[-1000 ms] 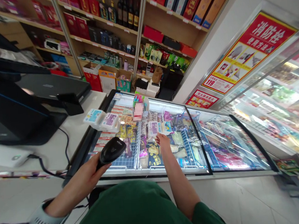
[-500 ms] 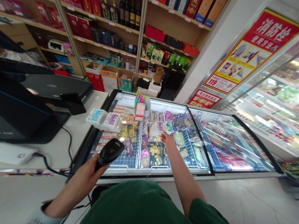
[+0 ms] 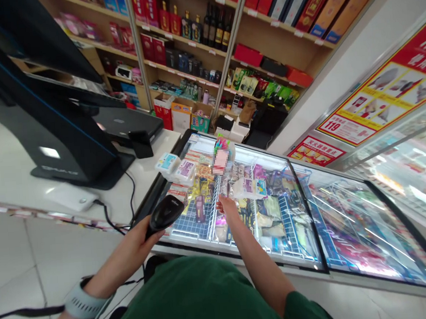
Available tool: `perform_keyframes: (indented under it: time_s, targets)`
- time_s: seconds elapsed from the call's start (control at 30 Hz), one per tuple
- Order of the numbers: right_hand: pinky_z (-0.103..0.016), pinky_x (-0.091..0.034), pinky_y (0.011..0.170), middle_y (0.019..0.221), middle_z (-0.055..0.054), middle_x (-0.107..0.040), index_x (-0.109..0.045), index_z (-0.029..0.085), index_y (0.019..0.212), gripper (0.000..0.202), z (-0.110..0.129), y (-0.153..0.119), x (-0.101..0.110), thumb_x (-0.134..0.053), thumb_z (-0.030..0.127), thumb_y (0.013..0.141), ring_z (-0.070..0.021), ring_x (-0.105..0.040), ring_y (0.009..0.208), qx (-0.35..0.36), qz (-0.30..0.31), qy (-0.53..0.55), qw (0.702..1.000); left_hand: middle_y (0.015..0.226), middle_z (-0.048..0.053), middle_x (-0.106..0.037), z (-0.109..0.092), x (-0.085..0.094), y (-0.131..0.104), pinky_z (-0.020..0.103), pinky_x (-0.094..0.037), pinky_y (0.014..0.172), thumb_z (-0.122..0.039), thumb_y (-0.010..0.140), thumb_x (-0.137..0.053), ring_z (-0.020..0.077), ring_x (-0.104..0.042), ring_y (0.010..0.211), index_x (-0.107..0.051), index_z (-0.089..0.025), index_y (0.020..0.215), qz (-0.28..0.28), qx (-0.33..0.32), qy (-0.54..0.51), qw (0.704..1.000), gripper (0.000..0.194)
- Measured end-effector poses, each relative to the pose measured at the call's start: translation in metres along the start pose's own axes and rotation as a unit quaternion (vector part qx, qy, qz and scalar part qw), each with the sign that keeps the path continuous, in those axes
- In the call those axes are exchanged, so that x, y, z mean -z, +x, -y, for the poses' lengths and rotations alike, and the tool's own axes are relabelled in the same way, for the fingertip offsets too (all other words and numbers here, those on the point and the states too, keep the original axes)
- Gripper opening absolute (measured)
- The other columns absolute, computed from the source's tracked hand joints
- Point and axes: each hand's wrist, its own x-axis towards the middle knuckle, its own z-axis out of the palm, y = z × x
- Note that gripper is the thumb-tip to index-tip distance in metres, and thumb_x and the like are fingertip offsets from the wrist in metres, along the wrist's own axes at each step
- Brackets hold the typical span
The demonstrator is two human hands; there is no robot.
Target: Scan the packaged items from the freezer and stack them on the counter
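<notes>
Currently our left grip (image 3: 140,238) wraps black scanner (image 3: 166,211), likely light, stiff, best held by handle. Right grip (image 3: 227,208) looks empty, fingers loosely spread, left of white packs (image 3: 248,187) on glass surface (image 3: 188,229); probably soft, squeezable.

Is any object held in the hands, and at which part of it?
The left hand holds the black scanner by its handle; the right hand appears empty.

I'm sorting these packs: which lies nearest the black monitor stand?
The leftmost, blue-labelled pack; the purple-labelled one beside it and the pair near the right hand are farther off.
</notes>
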Motion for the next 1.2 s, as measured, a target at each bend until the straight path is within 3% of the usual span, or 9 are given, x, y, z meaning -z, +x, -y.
perform_keyframes:
  time_s: [0.13,0.27,0.4,0.53,0.7,0.87,1.0,1.2]
  targets:
    - [-0.020,-0.041,0.048,0.064,0.001,-0.065,-0.059,0.017,0.072,0.030,0.025,0.000,-0.062,-0.069,0.046,0.075,-0.0110,-0.060,0.049,0.016,0.060,-0.036,0.997,0.110,0.013,-0.069,0.013,0.006,-0.010,0.039,-0.050,0.088,-0.053,0.084,-0.050,0.0296,-0.064,0.103,-0.054,-0.016,0.116,-0.029,0.006,-0.002,1.000,0.049]
    - [-0.020,-0.040,0.049,0.061,0.002,-0.063,-0.059,0.018,0.072,0.037,0.050,0.003,-0.109,-0.072,0.052,0.070,-0.0114,-0.060,0.049,0.039,0.073,-0.070,0.994,0.103,0.012,-0.071,0.022,0.013,-0.018,0.038,-0.051,0.082,-0.054,0.085,-0.049,0.0291,-0.066,0.096,-0.054,-0.017,0.112,-0.044,0.030,-0.001,0.999,0.047]
    - [-0.020,-0.039,0.047,0.055,0.002,-0.059,-0.056,0.018,0.067,0.039,0.064,0.005,-0.137,-0.074,0.053,0.068,-0.0120,-0.058,0.047,0.044,0.069,-0.093,0.992,0.108,0.011,-0.070,0.030,0.019,-0.023,0.036,-0.051,0.085,-0.054,0.085,-0.050,0.0279,-0.066,0.100,-0.053,-0.017,0.116,-0.065,0.026,-0.006,0.998,0.049]
    - [-0.019,-0.039,0.045,0.053,0.004,-0.057,-0.056,0.018,0.068,0.029,0.066,0.006,-0.146,-0.072,0.042,0.073,-0.0106,-0.056,0.045,0.039,0.067,-0.089,0.993,0.112,0.010,-0.069,0.036,0.023,-0.025,0.035,-0.050,0.087,-0.055,0.085,-0.049,0.0271,-0.065,0.103,-0.052,-0.017,0.121,-0.067,0.034,0.000,0.997,0.052]
    - [-0.019,-0.041,0.045,0.057,0.003,-0.059,-0.056,0.017,0.070,0.020,0.064,0.010,-0.142,-0.066,0.032,0.078,-0.0094,-0.056,0.046,0.028,0.068,-0.050,0.996,0.109,0.012,-0.069,0.036,0.023,-0.022,0.036,-0.051,0.084,-0.057,0.085,-0.047,0.0283,-0.065,0.100,-0.052,-0.015,0.118,-0.057,0.044,0.005,0.997,0.054]
    - [-0.019,-0.043,0.048,0.057,0.003,-0.060,-0.057,0.016,0.068,0.020,0.065,0.015,-0.123,-0.063,0.032,0.079,-0.0090,-0.056,0.047,0.046,0.063,-0.024,0.997,0.105,0.013,-0.070,0.028,0.020,-0.015,0.038,-0.052,0.082,-0.056,0.084,-0.048,0.0294,-0.066,0.096,-0.053,-0.015,0.115,-0.050,0.042,0.008,0.998,0.052]
    - [-0.019,-0.044,0.053,0.060,0.003,-0.062,-0.063,0.017,0.074,0.015,0.067,0.013,-0.092,-0.062,0.031,0.077,-0.0094,-0.057,0.051,0.103,0.049,-0.031,0.993,0.108,0.013,-0.070,0.021,0.017,-0.010,0.039,-0.051,0.084,-0.054,0.085,-0.048,0.0296,-0.066,0.099,-0.053,-0.016,0.118,-0.036,0.024,0.011,0.999,0.050]
    - [-0.022,-0.046,0.067,0.074,0.001,-0.067,-0.068,0.021,0.082,0.011,0.070,-0.002,-0.027,-0.065,0.027,0.075,-0.0147,-0.061,0.072,0.193,0.007,-0.068,0.979,0.110,0.014,-0.069,0.001,0.005,-0.001,0.040,-0.051,0.085,-0.054,0.084,-0.050,0.0305,-0.065,0.101,-0.055,-0.016,0.115,-0.009,-0.020,0.013,1.000,0.049]
